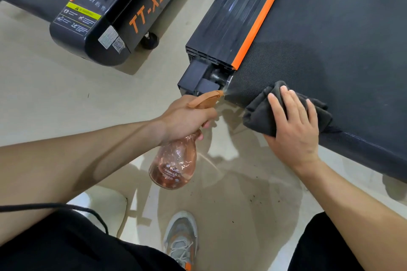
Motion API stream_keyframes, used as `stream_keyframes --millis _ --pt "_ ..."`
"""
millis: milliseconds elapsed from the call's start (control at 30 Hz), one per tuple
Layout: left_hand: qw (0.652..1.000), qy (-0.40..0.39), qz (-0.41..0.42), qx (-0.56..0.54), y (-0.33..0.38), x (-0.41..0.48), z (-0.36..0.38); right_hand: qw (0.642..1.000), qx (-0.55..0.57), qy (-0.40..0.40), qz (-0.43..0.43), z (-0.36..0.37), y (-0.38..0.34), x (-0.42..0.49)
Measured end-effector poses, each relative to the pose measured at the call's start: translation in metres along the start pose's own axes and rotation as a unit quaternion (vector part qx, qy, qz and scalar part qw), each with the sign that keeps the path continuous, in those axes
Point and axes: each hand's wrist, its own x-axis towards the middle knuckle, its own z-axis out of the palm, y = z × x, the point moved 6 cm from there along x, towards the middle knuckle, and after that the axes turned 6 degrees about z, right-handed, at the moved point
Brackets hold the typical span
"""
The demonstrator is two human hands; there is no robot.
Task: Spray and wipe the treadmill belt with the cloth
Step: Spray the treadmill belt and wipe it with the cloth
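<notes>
Black belt (330,50): seen on the right, running away from the near end of the treadmill beside an orange strip (262,17); the work is being done at its near left corner.
Cloth (259,112): dark and folded, laid on the belt's near edge and partly hanging over it.
Right hand (293,125): laid flat on the cloth with fingers straight, pressing it to the belt.
Left hand (187,121): wrapped round the neck of the spray bottle (174,165), fingers curled at the trigger. The orange nozzle (211,97) is pointed at the belt corner, just beside the cloth, and a faint mist is seen at its tip.
Progress: judged early. Spray is being laid at one corner only, and most of the belt is yet to be sprayed and wiped. A darker patch is seen beyond the cloth, but damp cannot be told from shadow.
Bottle contents: a clear, pink-tinted bulb, with some liquid apparently pooled in the lower part; the level cannot be read surely.
Surroundings: a second treadmill (105,17) marked TT-X2 is seen on the pale floor (44,94).
</notes>
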Motion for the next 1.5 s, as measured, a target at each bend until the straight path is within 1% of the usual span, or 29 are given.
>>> stream_keyframes --millis 100,233,367,433,567,633,733,800,867,933,967,1000,1033,1100,1133,1200,1267,1333,1400,1467,1500 --pt "1.0 0.006 -0.005 0.006 0.003 0.002 -0.002 1.0 0.012 -0.001 0.007 -0.001 -0.005 0.002" --pt "1.0 -0.006 0.005 0.016 0.006 0.002 -0.009 1.0 0.017 -0.005 -0.019 0.008 -0.028 0.027" --pt "0.998 -0.001 0.057 -0.031 0.026 0.006 -0.02 0.999 0.016 -0.029 -0.015 0.023 -0.067 0.061" --pt "0.995 0.013 0.079 -0.066 0.037 0.01 -0.027 1.0 0.003 -0.025 -0.016 0.029 -0.076 0.064" --pt "0.99 0.025 0.108 -0.084 0.046 0.02 -0.029 0.994 -0.033 0.001 -0.106 0.024 -0.053 0.043" --pt "0.989 0.013 0.121 -0.087 0.045 0.023 -0.025 0.988 -0.043 0.019 -0.149 0.016 -0.026 0.023" --pt "0.989 -0.005 0.125 -0.075 0.044 0.026 -0.021 0.981 -0.059 0.013 -0.186 0.008 -0.002 0.009" --pt "0.988 -0.006 0.131 -0.076 0.048 0.025 -0.019 0.983 -0.067 0.023 -0.172 0.013 -0.016 0.021" --pt "0.985 0.012 0.151 -0.079 0.057 0.026 -0.016 0.987 -0.062 0.029 -0.146 0.02 -0.041 0.033" --pt "0.98 0.041 0.191 -0.036 0.069 0.028 -0.014 0.99 -0.055 0.015 -0.126 0.025 -0.052 0.036" --pt "0.977 0.041 0.211 -0.012 0.074 0.031 -0.011 0.991 -0.053 0.011 -0.123 0.025 -0.048 0.034" --pt "0.974 0.031 0.224 0.0 0.08 0.032 -0.005 0.989 -0.053 0.009 -0.137 0.022 -0.04 0.03" --pt "0.972 0.016 0.236 0.003 0.084 0.034 0.002 0.984 -0.059 0.006 -0.171 0.017 -0.031 0.024" --pt "0.967 -0.033 0.254 0.0 0.088 0.037 0.022 0.964 -0.082 -0.025 -0.251 0.011 -0.005 0.007" --pt "0.965 -0.058 0.255 -0.005 0.09 0.037 0.035 0.957 -0.093 -0.041 -0.271 0.006 0.013 -0.004" --pt "0.964 -0.102 0.246 -0.003 0.094 0.039 0.061 0.959 -0.116 -0.041 -0.254 -0.008 0.058 -0.029" --pt "0.964 -0.138 0.227 0.004 0.098 0.04 0.084 0.97 -0.131 -0.047 -0.199 -0.021 0.104 -0.06" --pt "0.96 -0.169 0.225 0.016 0.107 0.041 0.098 0.976 -0.139 -0.062 -0.155 -0.028 0.129 -0.078" --pt "0.954 -0.175 0.241 0.032 0.119 0.045 0.104 0.982 -0.137 -0.03 -0.123 -0.027 0.122 -0.07" --pt "0.953 -0.163 0.254 0.034 0.131 0.054 0.105 0.986 -0.128 0.012 -0.103 -0.022 0.102 -0.054" --pt "0.95 -0.157 0.266 0.038 0.138 0.06 0.108 0.987 -0.124 0.02 -0.099 -0.018 0.096 -0.048"
